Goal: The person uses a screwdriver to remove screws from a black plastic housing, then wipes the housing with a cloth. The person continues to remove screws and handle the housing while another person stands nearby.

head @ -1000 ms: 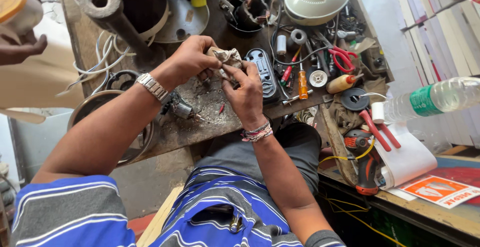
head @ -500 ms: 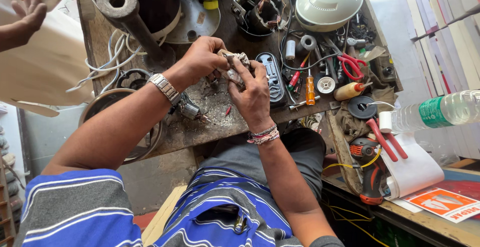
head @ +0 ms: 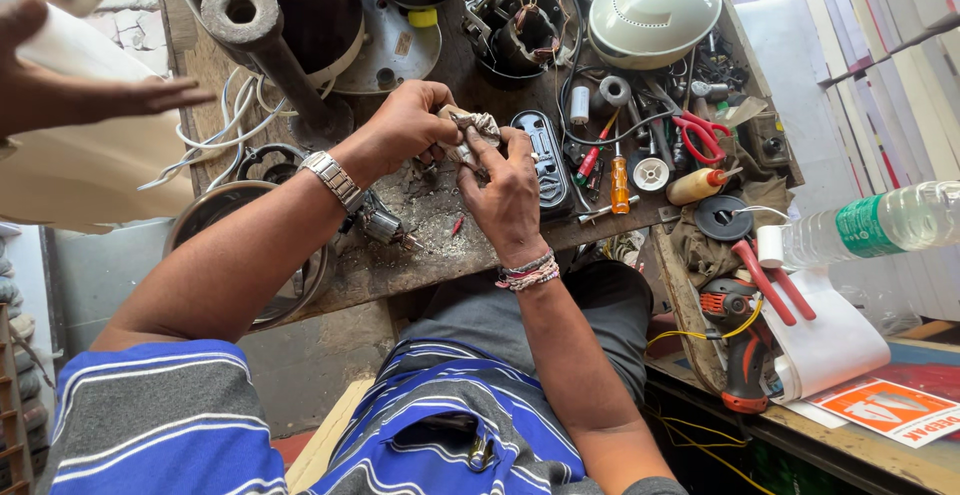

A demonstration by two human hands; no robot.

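Note:
Both of my hands meet over the worn wooden workbench [head: 380,265]. My left hand [head: 405,125], with a metal watch on its wrist, grips a small pale crumpled piece, cloth or a wrapped part [head: 472,127], from the left. My right hand [head: 510,190], with bead bracelets on its wrist, pinches the same piece from the right with its fingertips. What lies inside the piece is hidden by my fingers. A small motor part [head: 378,223] lies on the bench just under my left forearm.
Another person's hand [head: 70,90] reaches in at the upper left. On the bench lie a dark metal tube [head: 265,50], a white dome cover [head: 652,13], red-handled scissors [head: 700,135], an orange screwdriver [head: 620,185], red pliers [head: 765,280], a drill [head: 735,340] and a water bottle [head: 875,225].
My hands stay on the small piece and have shifted slightly. The other person's hand at the upper left has opened and reached further into view.

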